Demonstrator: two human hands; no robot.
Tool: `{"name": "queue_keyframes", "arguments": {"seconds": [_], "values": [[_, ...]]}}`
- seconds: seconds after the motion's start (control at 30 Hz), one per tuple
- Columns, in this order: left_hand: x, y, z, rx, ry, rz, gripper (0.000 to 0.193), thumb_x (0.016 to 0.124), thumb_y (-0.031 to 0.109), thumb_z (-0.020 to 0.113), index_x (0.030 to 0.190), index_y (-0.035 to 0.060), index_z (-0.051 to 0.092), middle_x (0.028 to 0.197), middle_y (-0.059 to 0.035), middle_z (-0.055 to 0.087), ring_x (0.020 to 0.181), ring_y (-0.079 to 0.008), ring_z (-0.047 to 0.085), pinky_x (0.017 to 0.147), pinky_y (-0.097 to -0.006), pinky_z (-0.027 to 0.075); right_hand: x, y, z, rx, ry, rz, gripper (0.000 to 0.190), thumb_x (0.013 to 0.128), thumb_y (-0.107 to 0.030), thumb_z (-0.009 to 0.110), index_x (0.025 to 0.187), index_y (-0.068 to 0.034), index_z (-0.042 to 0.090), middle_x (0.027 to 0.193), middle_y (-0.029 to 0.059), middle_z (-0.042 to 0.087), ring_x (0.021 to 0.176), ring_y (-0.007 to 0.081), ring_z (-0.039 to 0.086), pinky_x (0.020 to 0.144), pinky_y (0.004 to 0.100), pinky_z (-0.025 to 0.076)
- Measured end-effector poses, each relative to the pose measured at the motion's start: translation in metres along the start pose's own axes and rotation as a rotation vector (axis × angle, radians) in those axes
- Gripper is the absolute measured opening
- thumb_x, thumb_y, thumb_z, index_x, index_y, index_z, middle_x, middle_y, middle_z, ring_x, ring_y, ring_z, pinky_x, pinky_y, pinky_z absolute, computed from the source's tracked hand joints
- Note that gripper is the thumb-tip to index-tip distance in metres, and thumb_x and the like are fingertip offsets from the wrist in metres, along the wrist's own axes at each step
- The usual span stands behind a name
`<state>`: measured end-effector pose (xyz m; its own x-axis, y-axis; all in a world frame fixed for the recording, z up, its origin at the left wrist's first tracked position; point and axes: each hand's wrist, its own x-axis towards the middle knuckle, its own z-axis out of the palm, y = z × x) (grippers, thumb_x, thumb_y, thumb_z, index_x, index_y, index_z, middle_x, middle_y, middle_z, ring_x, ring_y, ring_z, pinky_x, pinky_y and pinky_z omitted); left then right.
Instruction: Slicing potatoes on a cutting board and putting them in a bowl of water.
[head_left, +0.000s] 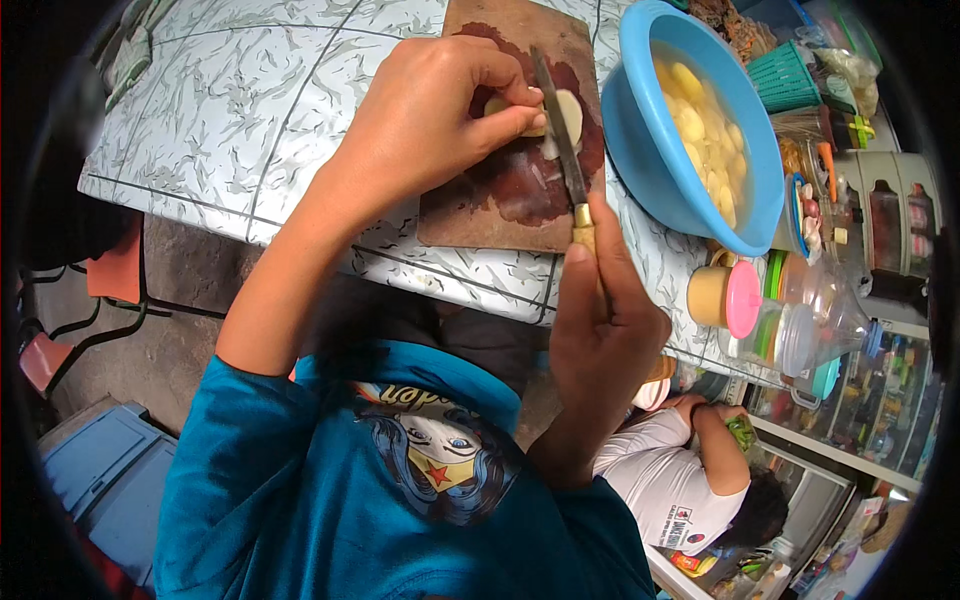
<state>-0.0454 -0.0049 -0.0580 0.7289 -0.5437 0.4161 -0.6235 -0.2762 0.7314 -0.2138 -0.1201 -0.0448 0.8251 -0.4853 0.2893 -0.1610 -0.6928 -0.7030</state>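
My left hand (442, 112) pinches a pale peeled potato (495, 105) on a wooden cutting board (495, 217), which has a dark wet patch. In my right hand (607, 315) is a kitchen knife (564, 142) with a light-coloured handle and a metal collar. Its blade lies across the potato, just beside my left fingertips. A pale cut slice (570, 116) shows on the far side of the blade, with a smaller bit below it. Close to the board's right edge stands a blue plastic basin (637, 150) holding peeled potatoes (701, 127) in cloudy liquid.
Right of the basin are a green plastic basket (784, 77), a tan mug (705, 295) with a pink lid (742, 300) beside it, and a clear plastic bottle (840, 330). A person in a white shirt (660, 480) is at the lower right by an open fridge. Marble-patterned cloth (300, 112) covers the table.
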Motion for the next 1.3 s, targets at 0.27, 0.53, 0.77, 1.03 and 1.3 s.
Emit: {"name": "queue_keyframes", "arguments": {"seconds": [0.27,0.53,0.77,1.03,1.3], "values": [[0.000,-0.002,0.000,-0.002,0.011,0.010,0.013,0.082,0.005,0.075,0.088,-0.0059,0.069,0.089,-0.0084,0.070,0.087,-0.0185,0.072,0.075,-0.0267,0.058,0.003,-0.005,0.000,-0.058,-0.007,-0.094,0.031,0.090,-0.008,0.060,0.121,-0.002,0.066,0.097,0.0197,0.071,0.070,0.0270,0.071,0.062,0.0339,0.054],[-0.001,-0.002,0.001,-0.015,0.002,-0.006,0.013,0.082,0.005,0.075,0.089,-0.0060,0.070,0.088,-0.0090,0.070,0.085,-0.0174,0.072,0.075,-0.0265,0.058,0.003,0.009,0.009,-0.146,-0.008,-0.154,0.032,0.091,-0.012,0.059,0.121,-0.005,0.066,0.086,0.0204,0.070,0.066,0.0330,0.069,0.059,0.0391,0.053],[-0.001,-0.002,0.000,-0.030,-0.002,-0.033,0.013,0.082,0.004,0.075,0.090,-0.0060,0.070,0.090,-0.0099,0.071,0.089,-0.0187,0.072,0.076,-0.0269,0.058,0.001,-0.005,-0.001,-0.035,-0.004,-0.081,0.033,0.092,-0.009,0.059,0.124,-0.001,0.064,0.084,0.0196,0.071,0.061,0.0221,0.069,0.056,0.0317,0.051],[-0.001,0.001,-0.002,-0.015,-0.024,-0.013,0.011,0.083,0.003,0.074,0.090,-0.0055,0.070,0.090,-0.0091,0.070,0.089,-0.0186,0.072,0.077,-0.0275,0.059,0.000,-0.003,0.004,-0.104,0.012,-0.126,0.033,0.091,-0.009,0.061,0.123,-0.003,0.065,0.077,0.0175,0.069,0.059,0.0265,0.068,0.055,0.0341,0.051],[-0.002,-0.004,0.000,-0.044,-0.007,-0.018,0.011,0.084,0.003,0.073,0.087,-0.0065,0.068,0.093,-0.0101,0.072,0.089,-0.0180,0.072,0.077,-0.0273,0.059,-0.004,0.007,0.006,-0.115,-0.004,-0.117,0.033,0.091,-0.009,0.060,0.124,-0.003,0.065,0.080,0.0184,0.069,0.061,0.0258,0.068,0.056,0.0342,0.051]]}}
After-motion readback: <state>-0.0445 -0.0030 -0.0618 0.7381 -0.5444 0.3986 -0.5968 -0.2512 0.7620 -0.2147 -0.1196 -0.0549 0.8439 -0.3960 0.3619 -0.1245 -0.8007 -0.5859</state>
